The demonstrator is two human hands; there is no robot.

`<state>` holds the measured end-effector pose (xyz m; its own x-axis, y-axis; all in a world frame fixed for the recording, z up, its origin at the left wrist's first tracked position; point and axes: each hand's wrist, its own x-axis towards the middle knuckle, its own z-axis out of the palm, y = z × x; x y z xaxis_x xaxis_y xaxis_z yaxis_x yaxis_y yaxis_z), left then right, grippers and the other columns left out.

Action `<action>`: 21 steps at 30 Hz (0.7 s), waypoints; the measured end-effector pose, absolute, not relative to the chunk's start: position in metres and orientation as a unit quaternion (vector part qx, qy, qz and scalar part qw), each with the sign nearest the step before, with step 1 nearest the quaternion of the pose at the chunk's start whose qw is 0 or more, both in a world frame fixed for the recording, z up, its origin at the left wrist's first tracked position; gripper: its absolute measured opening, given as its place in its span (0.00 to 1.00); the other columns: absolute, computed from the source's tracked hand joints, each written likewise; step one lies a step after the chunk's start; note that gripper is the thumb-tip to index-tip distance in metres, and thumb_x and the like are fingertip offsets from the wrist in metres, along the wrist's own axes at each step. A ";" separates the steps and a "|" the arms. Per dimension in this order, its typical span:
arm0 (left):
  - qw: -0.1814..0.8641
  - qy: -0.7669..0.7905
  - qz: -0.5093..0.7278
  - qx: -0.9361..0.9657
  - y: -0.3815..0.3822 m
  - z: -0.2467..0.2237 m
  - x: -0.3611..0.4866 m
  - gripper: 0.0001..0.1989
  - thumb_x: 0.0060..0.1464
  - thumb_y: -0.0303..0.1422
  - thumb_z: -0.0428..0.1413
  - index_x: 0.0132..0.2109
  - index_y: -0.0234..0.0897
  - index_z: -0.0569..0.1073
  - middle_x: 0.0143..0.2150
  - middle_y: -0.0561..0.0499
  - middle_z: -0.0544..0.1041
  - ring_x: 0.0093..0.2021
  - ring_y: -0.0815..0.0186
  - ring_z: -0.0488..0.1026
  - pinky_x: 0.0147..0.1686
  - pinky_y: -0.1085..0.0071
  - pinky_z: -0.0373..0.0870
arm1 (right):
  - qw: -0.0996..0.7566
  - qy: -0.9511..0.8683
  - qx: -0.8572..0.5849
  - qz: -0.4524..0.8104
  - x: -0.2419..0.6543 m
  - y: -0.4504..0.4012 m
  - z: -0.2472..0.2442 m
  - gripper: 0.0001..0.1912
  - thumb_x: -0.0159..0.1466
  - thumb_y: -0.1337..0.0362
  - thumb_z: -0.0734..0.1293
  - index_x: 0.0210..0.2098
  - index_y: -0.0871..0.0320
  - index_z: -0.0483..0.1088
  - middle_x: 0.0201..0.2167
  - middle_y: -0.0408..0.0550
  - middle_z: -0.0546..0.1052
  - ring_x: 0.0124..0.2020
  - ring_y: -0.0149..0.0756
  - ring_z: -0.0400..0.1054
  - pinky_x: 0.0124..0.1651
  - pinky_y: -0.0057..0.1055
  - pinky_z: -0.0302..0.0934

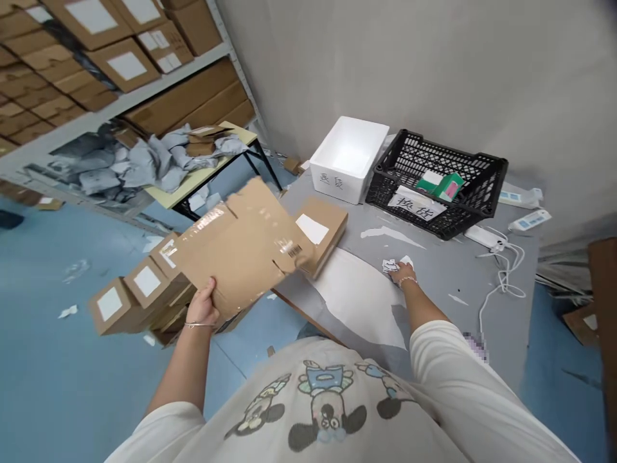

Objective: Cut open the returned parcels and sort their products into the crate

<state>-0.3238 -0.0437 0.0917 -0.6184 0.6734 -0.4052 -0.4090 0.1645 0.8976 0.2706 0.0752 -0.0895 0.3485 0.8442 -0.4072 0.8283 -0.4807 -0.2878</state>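
My left hand (204, 305) is closed on the lower edge of a flattened cardboard box (241, 247), thumb on top. The cardboard has clear tape and a barcode on it, and it is held up beyond the table's left edge. Its right end overlaps a closed cardboard box (332, 225) with a white label on the table. Over the grey tabletop, my right hand (403, 272) is closed around crumpled white paper scraps (389, 265), which stick out past the fingers.
A white foam box (337, 183) and a black plastic crate (434, 222) holding a green box (450, 186) stand along the table's back. White cables (504, 273) lie at right. Cardboard boxes (144, 283) sit on the floor at left. Grey parcels (144, 161) cover a side table near the shelves.
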 end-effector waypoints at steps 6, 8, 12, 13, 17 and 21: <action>0.371 0.625 0.686 -0.044 -0.079 0.084 -0.337 0.11 0.61 0.37 0.54 0.49 0.41 0.75 0.44 0.48 0.81 0.56 0.59 0.73 0.55 0.57 0.72 | -0.006 -0.585 -0.775 0.241 0.226 0.068 -0.093 0.26 0.59 0.58 0.65 0.56 0.60 0.69 0.56 0.65 0.67 0.51 0.52 0.70 0.53 0.41 0.60; 0.359 0.614 0.700 -0.072 -0.081 0.080 -0.336 0.12 0.62 0.35 0.53 0.50 0.40 0.74 0.45 0.47 0.81 0.56 0.60 0.73 0.55 0.59 0.73 | -0.018 -0.606 -0.760 0.233 0.205 0.060 -0.092 0.25 0.60 0.60 0.65 0.56 0.59 0.69 0.53 0.63 0.69 0.50 0.50 0.70 0.52 0.40 0.61; 0.372 0.580 0.721 -0.078 -0.063 0.073 -0.339 0.12 0.62 0.33 0.53 0.51 0.37 0.73 0.47 0.47 0.80 0.53 0.61 0.75 0.54 0.59 0.74 | -0.017 -0.617 -0.752 0.232 0.172 0.043 -0.090 0.25 0.59 0.60 0.65 0.55 0.59 0.70 0.53 0.61 0.69 0.48 0.48 0.71 0.52 0.38 0.61; 0.377 0.573 0.724 -0.073 -0.054 0.072 -0.342 0.12 0.62 0.32 0.53 0.52 0.37 0.73 0.47 0.47 0.80 0.52 0.61 0.76 0.53 0.59 0.74 | -0.008 -0.612 -0.755 0.236 0.166 0.040 -0.089 0.25 0.59 0.60 0.65 0.55 0.59 0.70 0.52 0.61 0.69 0.48 0.48 0.71 0.53 0.38 0.61; 0.384 0.572 0.722 -0.060 -0.003 0.067 -0.360 0.14 0.61 0.31 0.54 0.53 0.34 0.72 0.46 0.45 0.80 0.48 0.63 0.77 0.51 0.61 0.75 | 0.075 -0.548 -0.794 0.252 0.150 0.036 -0.080 0.26 0.59 0.59 0.64 0.56 0.61 0.68 0.51 0.61 0.69 0.47 0.48 0.71 0.53 0.40 0.62; 0.402 0.582 0.706 -0.046 0.060 0.060 -0.385 0.17 0.59 0.31 0.56 0.55 0.34 0.69 0.43 0.45 0.80 0.44 0.63 0.78 0.49 0.60 0.76 | 0.233 -0.485 -0.818 0.204 0.130 0.065 -0.043 0.26 0.58 0.57 0.65 0.53 0.65 0.69 0.46 0.64 0.72 0.52 0.53 0.66 0.56 0.43 0.60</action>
